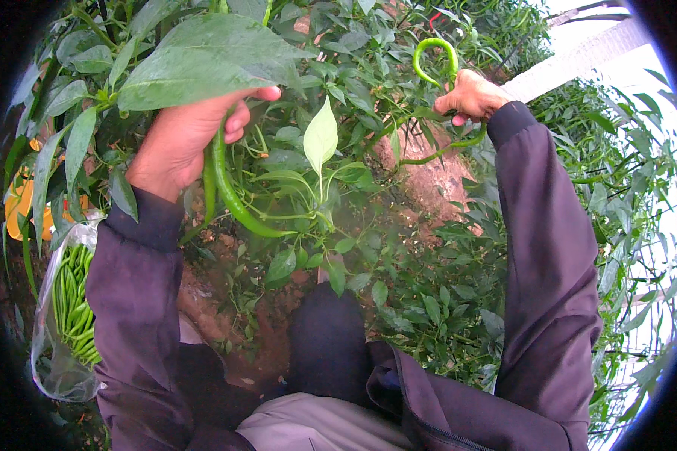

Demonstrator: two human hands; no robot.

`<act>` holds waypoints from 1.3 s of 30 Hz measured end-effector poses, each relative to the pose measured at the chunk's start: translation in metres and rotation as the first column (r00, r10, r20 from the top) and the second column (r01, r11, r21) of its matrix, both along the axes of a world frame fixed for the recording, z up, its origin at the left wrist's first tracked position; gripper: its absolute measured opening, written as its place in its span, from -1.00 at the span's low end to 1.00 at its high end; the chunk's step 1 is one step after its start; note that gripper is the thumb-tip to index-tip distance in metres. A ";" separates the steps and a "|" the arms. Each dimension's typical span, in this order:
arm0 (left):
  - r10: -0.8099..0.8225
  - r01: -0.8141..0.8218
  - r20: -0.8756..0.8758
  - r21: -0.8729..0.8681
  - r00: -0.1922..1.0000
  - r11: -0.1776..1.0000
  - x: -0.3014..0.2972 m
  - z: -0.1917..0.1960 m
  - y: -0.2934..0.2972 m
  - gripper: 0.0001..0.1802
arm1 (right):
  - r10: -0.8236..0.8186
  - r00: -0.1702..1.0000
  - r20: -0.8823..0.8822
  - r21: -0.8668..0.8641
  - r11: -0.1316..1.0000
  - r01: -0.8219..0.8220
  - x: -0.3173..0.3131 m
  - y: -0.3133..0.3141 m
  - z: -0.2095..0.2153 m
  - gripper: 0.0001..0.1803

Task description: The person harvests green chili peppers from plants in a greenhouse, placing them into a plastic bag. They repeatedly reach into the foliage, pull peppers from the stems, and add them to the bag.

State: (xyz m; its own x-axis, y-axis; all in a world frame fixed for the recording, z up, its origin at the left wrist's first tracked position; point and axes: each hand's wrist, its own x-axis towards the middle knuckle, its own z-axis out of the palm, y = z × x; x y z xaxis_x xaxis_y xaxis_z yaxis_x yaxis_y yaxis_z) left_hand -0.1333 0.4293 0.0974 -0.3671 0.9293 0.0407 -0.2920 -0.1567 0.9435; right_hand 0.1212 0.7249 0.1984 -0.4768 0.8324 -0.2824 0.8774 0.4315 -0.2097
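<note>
My left hand (203,135) is raised among the leaves on the left, its fingers curled round the upper end of a long green chili pepper (233,199). That pepper hangs below the hand and curves to the right; another slim green one is beside it. A broad leaf (203,64) covers part of the hand. Farther off to the right, my right hand (474,98) is closed on green chili peppers. One of them (429,46) loops up above the fingers, and another (444,152) trails out below toward the left.
A clear plastic bag (49,331) full of green chili peppers (74,301) is at the left, by my left sleeve. Orange-yellow things (20,203) show behind it. Pepper plants (436,293) stand all around over brown soil (421,177). A pale band (579,60) slants across the upper right.
</note>
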 end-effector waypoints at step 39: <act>0.053 -0.056 -0.065 -0.038 0.996 0.998 0.004 0.002 0.006 -0.59 | -0.027 0.987 -0.157 0.386 0.919 0.086 0.027 0.008 -0.026 -0.49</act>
